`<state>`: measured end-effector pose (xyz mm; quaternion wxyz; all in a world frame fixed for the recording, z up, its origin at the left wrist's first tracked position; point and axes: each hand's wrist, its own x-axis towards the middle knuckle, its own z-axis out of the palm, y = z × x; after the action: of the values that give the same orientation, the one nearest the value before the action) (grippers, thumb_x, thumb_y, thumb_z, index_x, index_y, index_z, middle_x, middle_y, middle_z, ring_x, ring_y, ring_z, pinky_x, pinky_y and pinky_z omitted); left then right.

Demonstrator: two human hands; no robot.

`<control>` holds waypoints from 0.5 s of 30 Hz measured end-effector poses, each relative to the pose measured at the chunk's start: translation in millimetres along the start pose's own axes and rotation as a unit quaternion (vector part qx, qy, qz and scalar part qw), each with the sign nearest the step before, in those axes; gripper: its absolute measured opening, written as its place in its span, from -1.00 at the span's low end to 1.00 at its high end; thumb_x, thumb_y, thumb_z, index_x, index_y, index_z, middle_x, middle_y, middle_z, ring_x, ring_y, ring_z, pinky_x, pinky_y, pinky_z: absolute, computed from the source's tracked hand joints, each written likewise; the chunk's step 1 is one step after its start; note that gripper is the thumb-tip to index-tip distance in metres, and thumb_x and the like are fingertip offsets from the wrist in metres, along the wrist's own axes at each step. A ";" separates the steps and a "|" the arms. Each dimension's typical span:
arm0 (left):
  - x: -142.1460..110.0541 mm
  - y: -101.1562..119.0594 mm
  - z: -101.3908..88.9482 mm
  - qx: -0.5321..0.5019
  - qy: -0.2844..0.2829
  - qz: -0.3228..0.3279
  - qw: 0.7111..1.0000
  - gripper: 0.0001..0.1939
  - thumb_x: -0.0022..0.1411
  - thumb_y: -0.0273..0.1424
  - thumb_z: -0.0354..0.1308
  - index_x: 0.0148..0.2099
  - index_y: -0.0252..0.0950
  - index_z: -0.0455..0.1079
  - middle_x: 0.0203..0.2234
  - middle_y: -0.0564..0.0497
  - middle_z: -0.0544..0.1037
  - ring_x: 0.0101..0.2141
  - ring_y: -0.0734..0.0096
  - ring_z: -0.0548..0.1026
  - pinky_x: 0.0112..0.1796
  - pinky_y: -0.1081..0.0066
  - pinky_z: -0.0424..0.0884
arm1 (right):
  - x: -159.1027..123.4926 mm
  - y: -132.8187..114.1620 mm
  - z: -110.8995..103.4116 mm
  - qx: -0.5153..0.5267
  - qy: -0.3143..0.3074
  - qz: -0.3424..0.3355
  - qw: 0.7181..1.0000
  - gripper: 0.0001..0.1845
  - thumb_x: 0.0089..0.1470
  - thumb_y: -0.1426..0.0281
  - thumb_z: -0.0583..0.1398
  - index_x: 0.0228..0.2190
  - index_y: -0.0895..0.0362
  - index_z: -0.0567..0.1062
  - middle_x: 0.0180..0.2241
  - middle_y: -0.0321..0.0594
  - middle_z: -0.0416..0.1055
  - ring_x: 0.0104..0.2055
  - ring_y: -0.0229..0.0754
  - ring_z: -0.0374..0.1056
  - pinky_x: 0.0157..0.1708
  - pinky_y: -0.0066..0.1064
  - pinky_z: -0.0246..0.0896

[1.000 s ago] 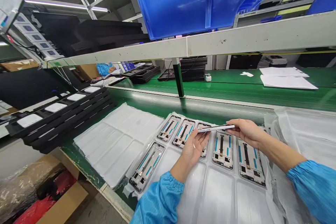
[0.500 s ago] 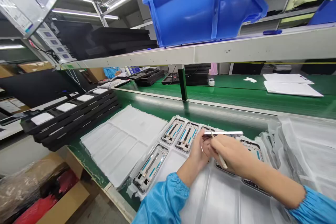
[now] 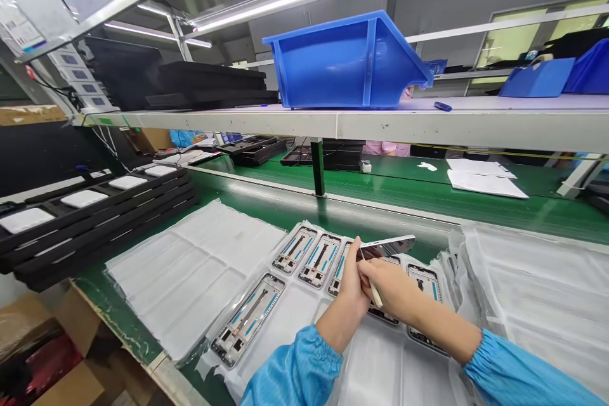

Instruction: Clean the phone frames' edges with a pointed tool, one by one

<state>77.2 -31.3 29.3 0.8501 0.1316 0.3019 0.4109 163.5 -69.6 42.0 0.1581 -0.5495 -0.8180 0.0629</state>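
Note:
My left hand (image 3: pixel 351 284) is closed around one end of a phone part (image 3: pixel 394 246) with a silver edge and dark glossy face, tilted above the tray. Close against it, my right hand (image 3: pixel 391 290) grips a thin tool with a pale handle (image 3: pixel 377 297); its kind is unclear and its tip is near the phone part. Beneath the hands is a translucent plastic tray (image 3: pixel 304 304) of phone frames. One frame (image 3: pixel 248 319) lies at the tray's left, and others, such as this frame (image 3: pixel 320 260), line its far side. My hands partly cover several frames.
Left of the tray lies another translucent tray (image 3: pixel 190 266); more are stacked on the right (image 3: pixel 533 304). Black trays (image 3: pixel 109 216) stand far left. A shelf (image 3: pixel 238 122) carrying a blue bin (image 3: pixel 328 70) crosses overhead, held by a post (image 3: pixel 318 168). Papers (image 3: pixel 485 181) lie behind.
The view has tilted up and shifted right, so the bin appears lower. The phone part has turned, showing more of its dark face. Both hands keep their holds.

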 end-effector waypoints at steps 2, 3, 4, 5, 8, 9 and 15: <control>-1.1 0.4 0.4 0.005 0.011 0.006 1.000 -0.59 0.11 -0.04 0.23 -0.49 -0.31 0.38 -0.60 -0.07 0.50 -0.41 0.15 0.56 -0.29 0.28 0.50 | 0.7 0.8 2.6 0.022 0.012 0.017 1.000 -0.72 -0.01 0.60 0.12 -0.49 0.04 0.12 -0.48 -0.28 0.32 -0.43 -0.15 0.25 -0.43 -0.42 0.00; -1.6 0.8 1.1 0.004 0.017 0.006 1.000 -0.58 0.09 -0.03 0.24 -0.51 -0.29 0.35 -0.62 -0.05 0.48 -0.42 0.16 0.55 -0.30 0.29 0.49 | 1.0 1.0 3.6 0.033 0.019 0.024 0.999 -0.70 -0.01 0.59 0.12 -0.49 0.04 0.09 -0.49 -0.30 0.30 -0.44 -0.17 0.24 -0.44 -0.43 -0.01; -1.9 1.2 2.0 0.002 0.021 0.005 1.000 -0.56 0.08 -0.02 0.25 -0.53 -0.28 0.32 -0.65 -0.02 0.45 -0.43 0.17 0.55 -0.31 0.30 0.49 | 1.2 1.2 4.5 0.044 0.027 0.030 0.998 -0.70 -0.01 0.59 0.12 -0.48 0.03 0.07 -0.49 -0.32 0.29 -0.44 -0.18 0.23 -0.44 -0.44 -0.01; -2.1 1.5 3.1 0.001 0.024 0.004 1.000 -0.55 0.07 0.00 0.25 -0.54 -0.27 0.31 -0.67 -0.01 0.42 -0.44 0.18 0.54 -0.32 0.31 0.48 | 1.4 1.2 5.1 0.054 0.035 0.035 0.997 -0.69 -0.02 0.59 0.11 -0.48 0.03 0.06 -0.49 -0.33 0.28 -0.44 -0.19 0.22 -0.44 -0.44 -0.01; -1.0 1.3 5.2 0.009 0.043 0.018 0.999 -0.54 0.05 0.02 0.26 -0.53 -0.27 0.31 -0.69 0.03 0.38 -0.49 0.24 0.50 -0.36 0.33 0.46 | 1.4 1.4 5.9 0.083 0.056 0.038 0.994 -0.68 -0.07 0.60 0.10 -0.49 0.03 0.04 -0.50 -0.36 0.25 -0.45 -0.21 0.20 -0.44 -0.47 0.00; -0.1 0.9 5.2 0.012 0.048 0.024 0.998 -0.53 0.03 0.02 0.27 -0.53 -0.27 0.30 -0.70 0.05 0.35 -0.53 0.27 0.47 -0.38 0.34 0.46 | 1.4 1.6 6.2 0.092 0.062 0.036 0.993 -0.68 -0.08 0.60 0.10 -0.49 0.03 0.03 -0.51 -0.37 0.24 -0.45 -0.22 0.19 -0.44 -0.47 0.00; 5.2 -1.9 3.8 0.007 0.054 0.044 0.998 -0.44 -0.07 0.12 0.32 -0.57 -0.24 0.21 -0.73 0.13 0.24 -0.60 0.38 0.38 -0.44 0.38 0.41 | 1.7 2.1 11.9 0.120 0.106 0.027 0.987 -0.70 -0.12 0.60 0.06 -0.49 0.02 0.02 -0.53 -0.38 0.23 -0.50 -0.24 0.13 -0.48 -0.48 -0.03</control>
<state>83.2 -28.3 29.3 0.8128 0.1280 0.3444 0.4521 160.9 -66.4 30.5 0.3074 -0.5521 -0.7677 0.1065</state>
